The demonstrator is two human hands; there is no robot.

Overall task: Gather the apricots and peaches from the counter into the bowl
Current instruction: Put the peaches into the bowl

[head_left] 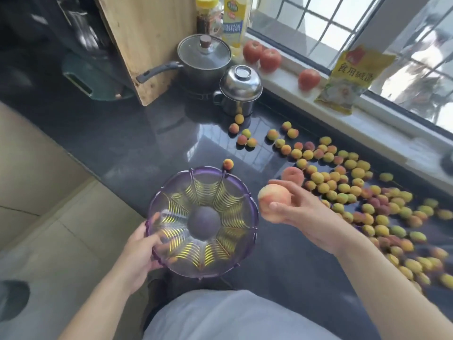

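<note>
The purple bowl point(202, 222) is steadied at the front edge of the dark worktop point(127, 143) by the left hand point(139, 251), whose fingers are curled over the near-left rim; this grip probably keeps the light bowl from sliding or tipping off the edge while fruit is dropped in. No fruit is seen in the bowl yet, so the task is judged to be at its very start.

A peach point(273, 201) is held in the right hand point(301, 217), thumb across its front and fingers wrapped behind, just beside the bowl's right rim and slightly above it. It is carried there, it seems, so that it can be lowered rather than thrown, since soft fruit bruises easily. A second peach point(293, 175) lies on the worktop just behind the held one.

The apricots point(343, 182) are spread in a wide band along the right side of the worktop, under the window, with a few strays near a steel mug point(236, 104) covered by an upturned bowl. One apricot point(228, 164) rests just beyond the bowl's far rim.

Tomatoes point(269, 58) and a yellow packet point(348, 77) are left on the windowsill, apart from the task's fruit.
</note>
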